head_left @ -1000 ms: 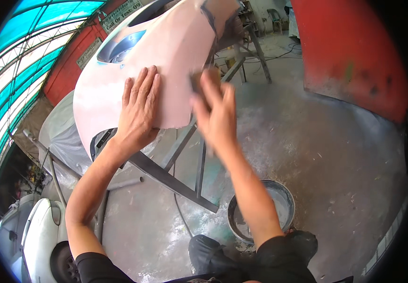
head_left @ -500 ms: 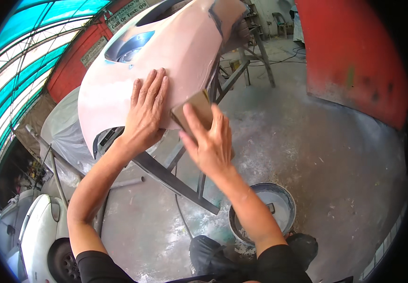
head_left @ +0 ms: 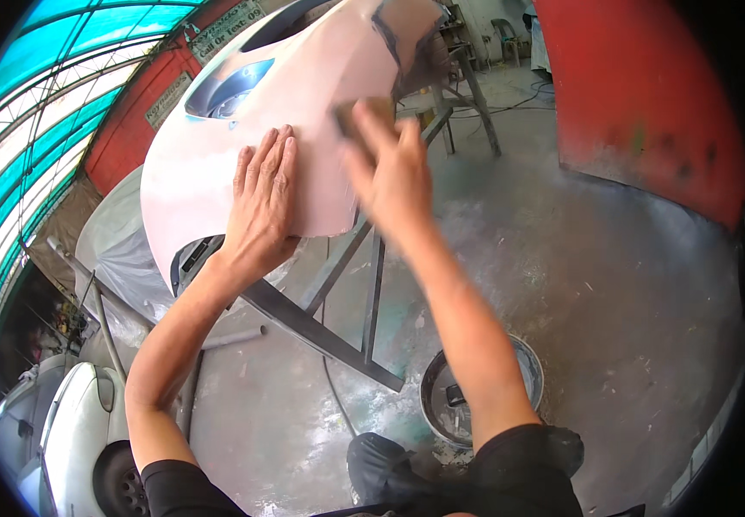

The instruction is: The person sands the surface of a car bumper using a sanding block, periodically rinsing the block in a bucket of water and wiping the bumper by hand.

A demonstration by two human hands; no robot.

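A pale pink car bumper with a dark oval recess rests on a metal stand in front of me. My left hand lies flat on its surface, fingers stretched out and holding nothing. In my right hand is a brownish sanding block, gripped with the fingers over its top. The block is against the bumper's right side, near the edge; motion blurs it and the hand, and the fingers hide part of it.
Below my right forearm stands a round bucket with a dark object inside. A red panel rises at the right. At the left are a white car, a plastic-draped shape and a pipe. A hose crosses the floor.
My right hand has moved the sanding block up and away from me along the bumper's right side. My left hand stays about where it was.
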